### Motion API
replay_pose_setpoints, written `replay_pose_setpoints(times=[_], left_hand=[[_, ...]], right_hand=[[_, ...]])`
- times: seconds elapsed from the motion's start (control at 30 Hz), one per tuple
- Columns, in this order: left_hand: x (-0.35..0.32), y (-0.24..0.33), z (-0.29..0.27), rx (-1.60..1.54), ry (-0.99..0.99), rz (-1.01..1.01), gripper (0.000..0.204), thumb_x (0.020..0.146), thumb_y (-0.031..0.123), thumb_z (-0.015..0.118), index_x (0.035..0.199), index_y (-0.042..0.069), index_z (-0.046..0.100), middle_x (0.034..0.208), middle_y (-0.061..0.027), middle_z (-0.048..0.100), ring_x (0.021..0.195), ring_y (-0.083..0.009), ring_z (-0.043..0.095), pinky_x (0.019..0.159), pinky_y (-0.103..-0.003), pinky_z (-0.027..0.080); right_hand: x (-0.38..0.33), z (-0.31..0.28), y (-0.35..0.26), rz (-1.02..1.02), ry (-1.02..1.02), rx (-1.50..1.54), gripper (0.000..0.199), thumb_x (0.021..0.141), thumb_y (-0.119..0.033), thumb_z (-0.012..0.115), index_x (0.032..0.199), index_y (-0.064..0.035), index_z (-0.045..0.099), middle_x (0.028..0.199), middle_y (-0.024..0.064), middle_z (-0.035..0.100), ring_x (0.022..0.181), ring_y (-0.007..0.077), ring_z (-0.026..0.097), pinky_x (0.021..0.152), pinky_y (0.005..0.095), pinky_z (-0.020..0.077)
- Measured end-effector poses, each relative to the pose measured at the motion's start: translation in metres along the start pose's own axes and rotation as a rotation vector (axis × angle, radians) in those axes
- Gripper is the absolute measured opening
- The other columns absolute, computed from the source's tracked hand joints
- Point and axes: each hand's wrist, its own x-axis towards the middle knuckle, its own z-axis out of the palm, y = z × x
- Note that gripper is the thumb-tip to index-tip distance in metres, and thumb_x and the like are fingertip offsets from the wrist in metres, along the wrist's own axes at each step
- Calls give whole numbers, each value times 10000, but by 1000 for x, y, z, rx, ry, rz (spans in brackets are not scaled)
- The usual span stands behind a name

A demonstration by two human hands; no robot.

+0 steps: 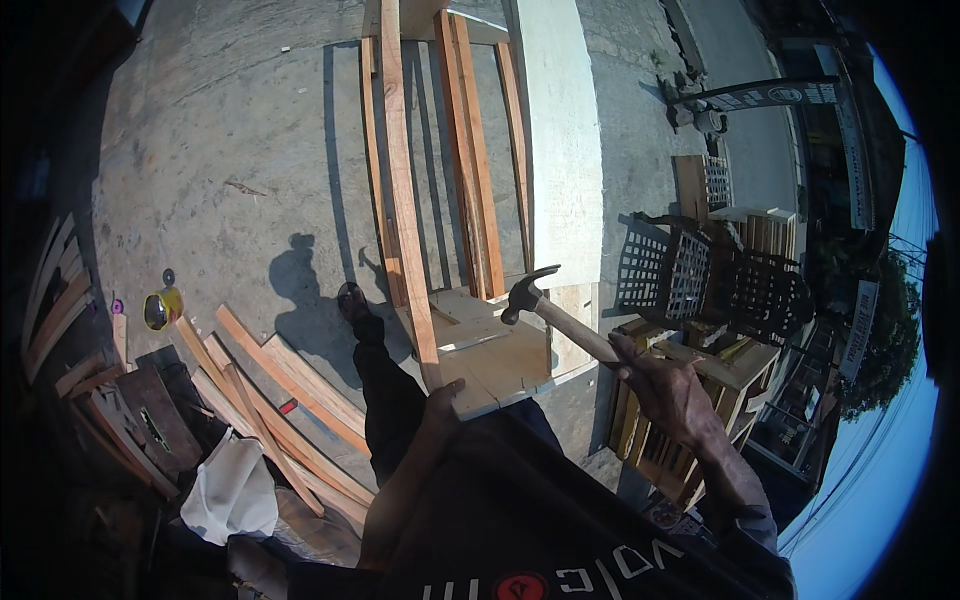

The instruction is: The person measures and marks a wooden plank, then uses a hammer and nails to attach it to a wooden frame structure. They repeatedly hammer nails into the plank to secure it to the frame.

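Observation:
My right hand point(662, 385) is wrapped round the wooden handle of a claw hammer point(574, 328). Its dark metal head hangs in the air over the near end of a long wooden frame. My left hand point(437, 405) grips the near left corner of this wooden frame point(505, 368), thumb on the outer edge and fingers mostly hidden. A pale plywood panel closes the near end, and a long reddish slat point(404, 190) runs away from that corner. A wide white board point(562, 150) forms the right side, with several thinner slats between.
Loose planks point(290, 400) lie on the concrete at left, near a white cloth point(232, 488) and a yellow-rimmed round container point(163, 310). At right stand a black lattice-backed chair point(665, 268) and a stack of wooden frames point(735, 385). My foot point(352, 300) is beside the frame.

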Motion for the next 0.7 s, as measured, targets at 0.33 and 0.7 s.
replay_pose_setpoints(times=[0.33, 0.7], left_hand=[[4, -7, -1, 36, 16, 60, 520, 983, 165, 634, 1405, -95, 476, 1269, -218, 622, 1148, -338, 668, 1013, -445, 556], [7, -7, -1, 21, 135, -27, 482, 984, 195, 655, 1345, -103, 538, 1200, -205, 664, 1074, -317, 691, 950, -425, 567]], right_hand=[[20, 33, 18, -118, -82, -323, 507, 1055, -191, 556, 1544, -235, 430, 825, 275, 691, 734, 436, 724, 617, 544, 565], [23, 25, -1, -64, 183, 61, 728, 1046, -183, 589, 1654, -236, 194, 969, 277, 714, 857, 474, 731, 705, 570, 591]])
